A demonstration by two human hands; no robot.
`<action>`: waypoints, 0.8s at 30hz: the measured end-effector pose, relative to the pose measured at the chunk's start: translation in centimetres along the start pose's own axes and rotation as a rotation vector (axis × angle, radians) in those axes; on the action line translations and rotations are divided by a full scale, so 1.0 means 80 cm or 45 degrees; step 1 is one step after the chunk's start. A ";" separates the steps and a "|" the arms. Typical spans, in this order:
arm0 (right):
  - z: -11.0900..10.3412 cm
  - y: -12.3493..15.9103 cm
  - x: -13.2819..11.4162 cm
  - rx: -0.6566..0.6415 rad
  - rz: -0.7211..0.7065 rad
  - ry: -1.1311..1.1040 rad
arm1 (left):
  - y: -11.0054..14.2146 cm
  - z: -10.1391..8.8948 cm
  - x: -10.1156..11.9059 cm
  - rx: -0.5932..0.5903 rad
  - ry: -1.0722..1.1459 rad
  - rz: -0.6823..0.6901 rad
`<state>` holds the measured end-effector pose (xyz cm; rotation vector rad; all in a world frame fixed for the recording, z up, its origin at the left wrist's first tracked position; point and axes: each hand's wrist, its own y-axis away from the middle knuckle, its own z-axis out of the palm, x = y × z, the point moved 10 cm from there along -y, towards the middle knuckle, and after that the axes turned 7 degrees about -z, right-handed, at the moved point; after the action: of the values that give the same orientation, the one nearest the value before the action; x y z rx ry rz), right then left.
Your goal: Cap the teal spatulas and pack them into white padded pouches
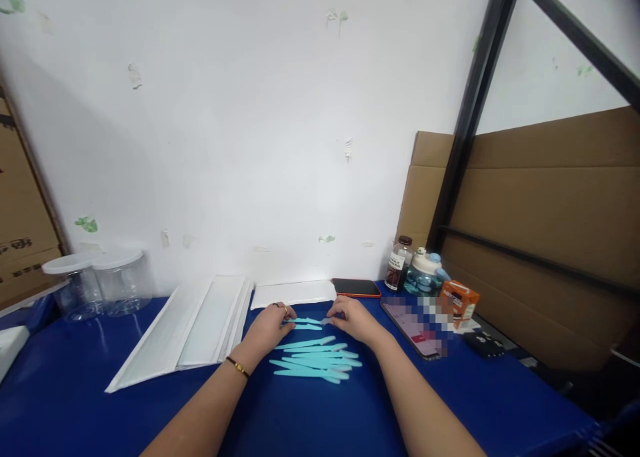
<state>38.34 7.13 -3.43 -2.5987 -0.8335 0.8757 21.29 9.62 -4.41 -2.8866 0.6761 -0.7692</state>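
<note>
Two slim turquoise eyebrow razors (309, 324) lie side by side between my hands. My left hand (270, 327) is closed at their left ends, with thumb and fingertips on the handles. At the right end, my right hand (354, 318) pinches the pale tip of a razor; whether a clear cap sits there is too small to tell. Just below my hands, a loose pile of several more turquoise eyebrow razors (315, 362) is spread on the blue tabletop (300, 423), handles to the left and pale blade ends to the right.
White padded envelopes (200, 323) are stacked at left, another white packet (293, 293) by the wall. Behind them stand clear lidded jars (123, 283). Rightward are an orange-edged phone (356, 287), a second phone (413, 330), a brown-capped bottle (399, 265), a water bottle (424, 273) and an orange box (459, 301).
</note>
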 end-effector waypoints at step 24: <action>0.019 0.002 -0.003 -0.114 0.012 0.057 | 0.005 0.013 0.007 -0.174 -0.048 0.029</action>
<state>37.28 6.96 -4.59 -2.6909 -0.8680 0.7967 22.09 8.97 -5.16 -3.0007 0.7857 -0.6896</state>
